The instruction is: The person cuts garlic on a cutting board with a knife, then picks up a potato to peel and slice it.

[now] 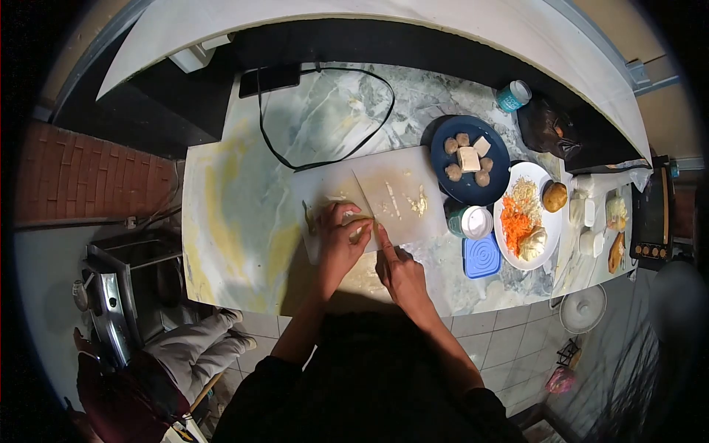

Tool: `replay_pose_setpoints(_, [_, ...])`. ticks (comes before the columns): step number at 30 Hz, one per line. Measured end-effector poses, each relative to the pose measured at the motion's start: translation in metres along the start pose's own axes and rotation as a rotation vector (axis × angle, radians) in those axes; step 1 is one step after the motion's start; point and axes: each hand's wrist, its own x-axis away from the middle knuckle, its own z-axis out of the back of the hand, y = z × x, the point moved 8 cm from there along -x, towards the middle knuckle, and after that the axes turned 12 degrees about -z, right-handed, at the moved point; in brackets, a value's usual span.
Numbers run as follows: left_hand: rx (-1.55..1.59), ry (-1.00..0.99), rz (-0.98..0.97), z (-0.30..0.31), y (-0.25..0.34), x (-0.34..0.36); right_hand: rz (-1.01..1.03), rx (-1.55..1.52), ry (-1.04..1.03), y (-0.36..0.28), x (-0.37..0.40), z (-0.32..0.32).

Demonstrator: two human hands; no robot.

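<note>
**Holding a knife (365,193) against a pale food piece (360,220) on the white cutting board (329,181)**

My left hand (343,240) is pinching the pale food piece, thumb and fingertips closing together on it; the piece is lying near the board's near edge, left of its middle; my right hand (401,275) is clamping the knife's handle, my index finger extending forward, while the blade is reaching toward the board's far edge; its handle end is sitting right beside the food piece. Small pale scraps (419,203) are lying toward the board's right edge; a green strip (309,218) is resting by its left edge.

The board is lying on a marble-patterned countertop (236,214); just beyond the board's right edge, a lidded jar (475,221) is standing, with a blue square lid (482,256) lying closer to the countertop's near edge; farther back, a dark blue plate (495,136) is carrying brown balls (453,172) and pale blocks (468,159); to its right, a white oval plate (550,236) is holding shredded carrot (515,221), pale shreds (525,193), a creamy-white mound (532,242) and a brown potato-like item (555,196). A black cable (267,140) is looping near the countertop's far edge, beside a dark flat device (270,80); another person (140,391) is showing at the lower left.
</note>
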Motion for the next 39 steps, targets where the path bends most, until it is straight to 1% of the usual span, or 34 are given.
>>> replay_pose_setpoints(2, [-0.033,0.040,-0.039,0.006,0.006,-0.003,0.011,0.001,0.021,0.001,0.002,-0.001])
replay_pose_setpoints(4, [-0.040,0.038,-0.036,0.005,0.005,-0.004,0.025,0.003,0.044,0.001,0.004,0.001])
replay_pose_setpoints(6, [-0.050,0.034,-0.027,0.005,0.005,-0.003,-0.010,-0.042,0.019,0.007,0.010,0.003])
replay_pose_setpoints(13, [-0.022,0.045,-0.025,0.006,0.005,-0.003,-0.018,-0.152,0.011,0.014,0.014,0.005])
replay_pose_setpoints(18, [-0.038,0.042,-0.031,0.007,0.006,-0.004,-0.054,-0.195,-0.052,0.011,0.008,0.006])
replay_pose_setpoints(21, [-0.007,0.037,-0.018,0.006,0.004,-0.003,-0.029,-0.235,-0.041,0.011,0.007,0.001])
replay_pose_setpoints(23, [-0.065,0.047,-0.041,0.009,0.008,-0.004,-0.035,-0.224,-0.055,0.011,0.006,-0.002])
replay_pose_setpoints(28, [-0.046,0.045,-0.030,0.009,0.008,-0.004,-0.071,-0.197,-0.112,0.013,0.003,-0.006])
replay_pose_setpoints(32, [0.001,0.055,-0.005,0.005,0.003,-0.001,-0.050,-0.179,-0.076,0.011,0.003,-0.004])
replay_pose_setpoints(36, [-0.015,0.057,-0.014,0.004,0.002,-0.001,-0.010,-0.124,-0.038,0.009,0.005,0.001])
replay_pose_setpoints(39, [-0.015,0.047,-0.006,0.003,0.002,0.000,-0.015,-0.133,-0.029,0.010,0.010,0.005])
